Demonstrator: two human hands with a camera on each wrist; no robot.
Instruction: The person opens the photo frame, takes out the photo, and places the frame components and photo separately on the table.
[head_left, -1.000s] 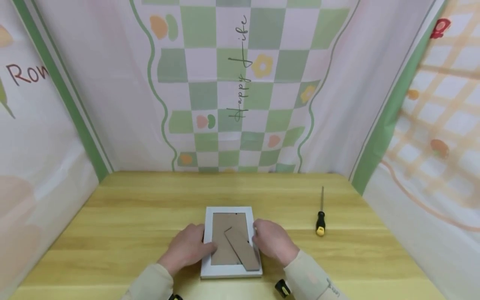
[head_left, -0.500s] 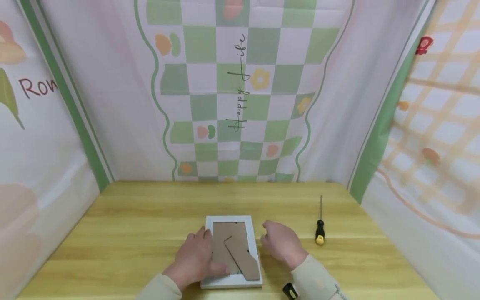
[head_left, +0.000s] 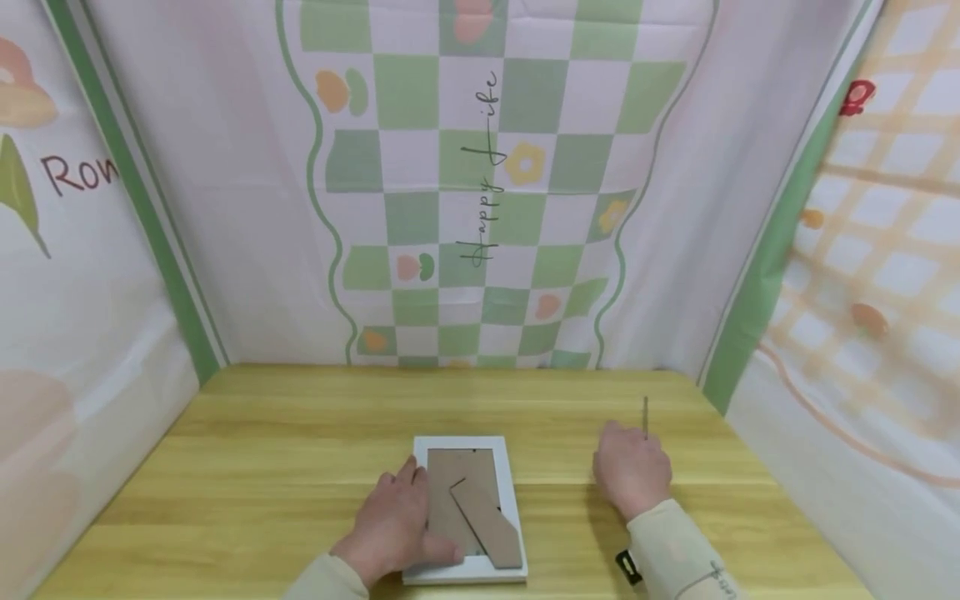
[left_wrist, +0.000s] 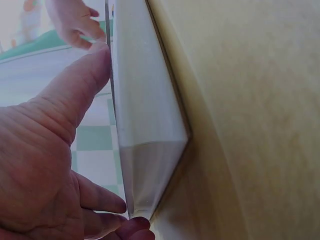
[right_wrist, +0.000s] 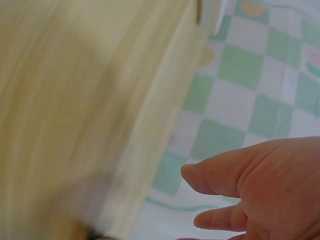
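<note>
A white picture frame (head_left: 512,500) lies back side up on the table, its brown backing board (head_left: 459,467) and angled stand leg (head_left: 491,532) showing. My left hand (head_left: 393,517) rests on its left side; the thumb lies across the lower part, with the other fingers along the left edge. In the left wrist view, fingertips (left_wrist: 135,227) touch the frame's corner. My right hand (head_left: 633,471) is over the screwdriver (head_left: 646,417), whose shaft sticks out beyond the knuckles while the handle is hidden. The right wrist view shows the right thumb (right_wrist: 212,175) extended, apart from the fingers.
The wooden table (head_left: 285,442) ends at a printed cloth backdrop (head_left: 480,208) with green checks. Cloth panels also stand at the left and right sides. A black strap piece (head_left: 628,567) sits at my right wrist.
My right hand has left the frame's right edge and moved right to the screwdriver. My left hand has shifted further onto the frame, and the head view has tilted up.
</note>
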